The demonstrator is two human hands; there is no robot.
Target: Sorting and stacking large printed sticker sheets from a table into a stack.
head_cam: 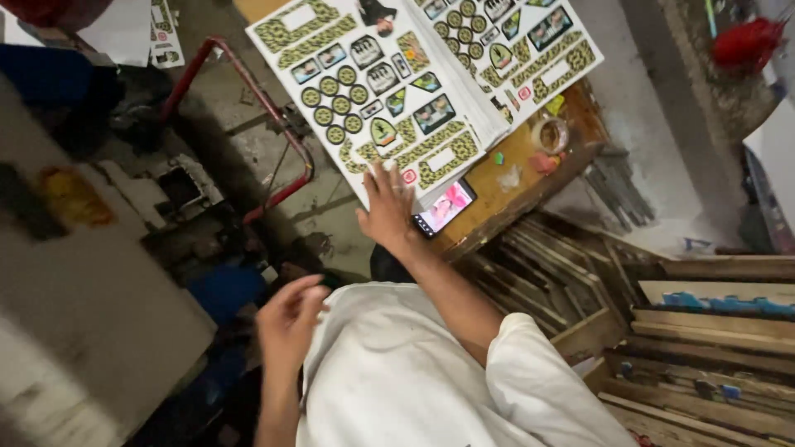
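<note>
From the head view, the right hand (387,207) lies flat with its fingers (383,178) spread wide, holding nothing, pressing the near edge of the big sticker sheets (381,99) at about 12 o'clock on the wooden tabletop (505,194); I think a flat, even push is best, so the top sheet does not slide or bend. The left hand (286,319) hangs in the air at about 8 o'clock, half open and empty, and a bit blurry. The sheets look thin, smooth and shiny, the tabletop rough and stained, with a small flat phone (445,207) touching the sheets' corner and a round tape roll (551,132) near it.
</note>
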